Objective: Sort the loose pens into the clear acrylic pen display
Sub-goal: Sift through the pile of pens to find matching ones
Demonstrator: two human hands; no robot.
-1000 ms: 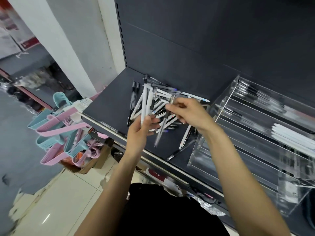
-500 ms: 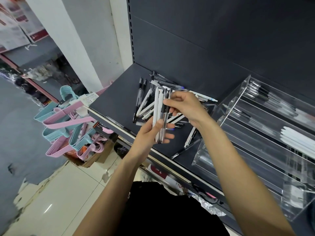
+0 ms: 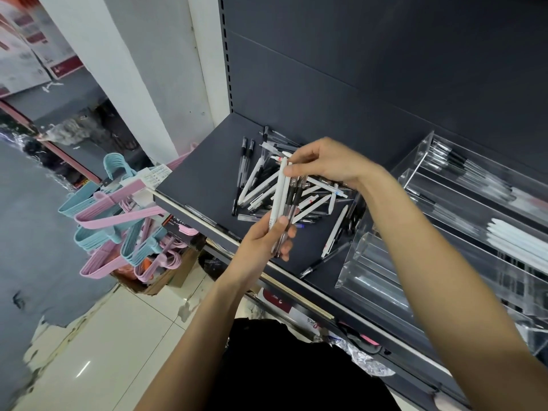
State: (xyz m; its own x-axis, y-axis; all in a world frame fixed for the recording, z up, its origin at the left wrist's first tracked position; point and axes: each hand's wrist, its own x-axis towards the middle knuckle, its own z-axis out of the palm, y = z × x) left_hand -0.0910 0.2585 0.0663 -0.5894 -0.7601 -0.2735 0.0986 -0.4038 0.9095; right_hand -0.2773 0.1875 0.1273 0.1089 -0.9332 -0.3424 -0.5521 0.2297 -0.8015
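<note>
Since a second ago, both hands have gathered a bundle of pens (image 3: 284, 203) at frame centre: left hand (image 3: 264, 241) grips its base, right hand (image 3: 323, 161) pinches the tips. Acrylic display (image 3: 444, 232) lies rightward, nearer the right hand.

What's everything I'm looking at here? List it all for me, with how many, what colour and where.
Loose pens: a pile too tangled to count, white, black and clear, on the shelf.
Held pens: a small bunch, white and clear-black, gripped at both ends above the pile.
Acrylic display: one, clear, tiered, right end of the shelf; it holds black pens in the back row and white ones lower down.
Shelf: one, dark grey, with a matching back panel.
Hangers: many, pink and light blue, hung left of the shelf.
Floor tiles: cream, below.
Left hand: one, clasping the bunch's lower end.
Right hand: one, pinching the bunch's top.
</note>
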